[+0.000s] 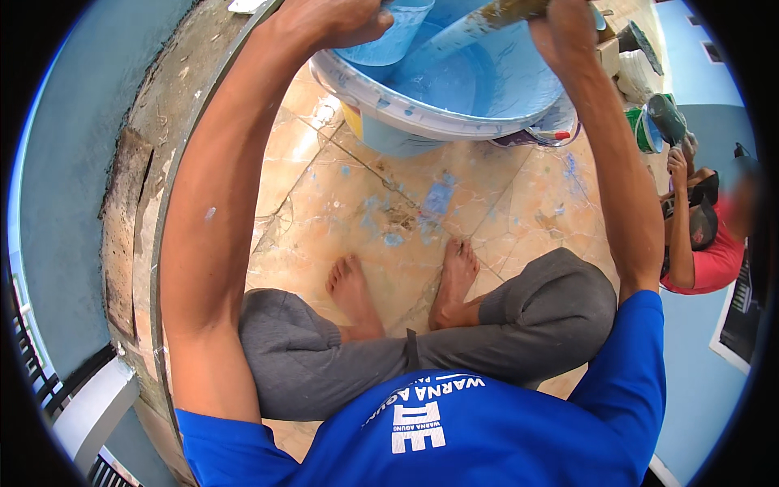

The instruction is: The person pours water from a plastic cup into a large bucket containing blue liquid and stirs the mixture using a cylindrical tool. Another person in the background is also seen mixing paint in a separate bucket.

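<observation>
A large white bucket (454,126) with light blue paint inside stands in front of me at the top of the view. My left hand (357,20) is closed at the bucket's left side, gripping a small paint-coated tub (388,36) over the bucket. In my right hand (565,32) is the upper end of a thick stick (491,26), brown and speckled above and smeared blue lower down. It slants leftward down into the bucket. The top of the view cuts off part of both hands.
Paint-spattered tiles (324,195) lie under my bare feet. A dark-rimmed pail (527,140) sits behind the bucket's right side. At the right, a co-worker in a red shirt (718,256) holds a dark bucket (667,120) near a green pail (643,131). A blue wall (73,195) rises at left.
</observation>
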`<state>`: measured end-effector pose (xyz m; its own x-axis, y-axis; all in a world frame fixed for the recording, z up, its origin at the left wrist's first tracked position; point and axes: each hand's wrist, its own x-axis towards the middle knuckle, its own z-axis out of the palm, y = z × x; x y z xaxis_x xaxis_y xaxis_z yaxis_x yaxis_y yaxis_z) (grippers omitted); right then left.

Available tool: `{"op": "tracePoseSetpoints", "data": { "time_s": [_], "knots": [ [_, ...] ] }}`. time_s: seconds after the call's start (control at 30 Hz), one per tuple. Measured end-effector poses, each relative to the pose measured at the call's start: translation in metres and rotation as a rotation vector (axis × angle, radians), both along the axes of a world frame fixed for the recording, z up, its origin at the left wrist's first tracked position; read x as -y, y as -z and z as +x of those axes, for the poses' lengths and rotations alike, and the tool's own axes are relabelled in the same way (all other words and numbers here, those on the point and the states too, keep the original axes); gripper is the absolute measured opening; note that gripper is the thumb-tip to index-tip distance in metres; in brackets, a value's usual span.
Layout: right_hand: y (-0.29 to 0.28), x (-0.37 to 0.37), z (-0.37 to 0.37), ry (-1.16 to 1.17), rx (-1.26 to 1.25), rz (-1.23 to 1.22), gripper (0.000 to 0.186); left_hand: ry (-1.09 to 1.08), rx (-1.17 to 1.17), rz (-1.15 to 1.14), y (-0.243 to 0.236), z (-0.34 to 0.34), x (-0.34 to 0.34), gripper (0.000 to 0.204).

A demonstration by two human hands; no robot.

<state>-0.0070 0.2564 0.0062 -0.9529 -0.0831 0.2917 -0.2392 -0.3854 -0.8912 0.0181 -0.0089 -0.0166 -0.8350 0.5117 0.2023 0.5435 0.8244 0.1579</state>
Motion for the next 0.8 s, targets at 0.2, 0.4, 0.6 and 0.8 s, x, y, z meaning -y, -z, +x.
{"op": "tracePoseSetpoints", "data": {
  "time_s": [0.2, 0.4, 0.6, 0.8],
  "knots": [
    [-0.011, -0.017, 0.009, -0.006, 0.131, 0.085, 0.009, -0.025, 0.020, 0.003, 0.002, 0.002, 0.003, 0.027],
    [-0.006, -0.012, -0.023, 0.289, -0.217, 0.151, 0.010, -0.060, 0.067, 0.040, -0.010, 0.008, -0.002, 0.026],
    [0.002, 0.012, -0.023, 0.231, -0.101, 0.117, 0.013, -0.075, 0.078, 0.063, -0.011, 0.010, -0.002, 0.026],
    [-0.008, 0.019, 0.023, -0.068, -0.146, 0.162, 0.012, -0.091, 0.105, 0.031, -0.011, 0.013, 0.000, 0.027]
  ]
}}
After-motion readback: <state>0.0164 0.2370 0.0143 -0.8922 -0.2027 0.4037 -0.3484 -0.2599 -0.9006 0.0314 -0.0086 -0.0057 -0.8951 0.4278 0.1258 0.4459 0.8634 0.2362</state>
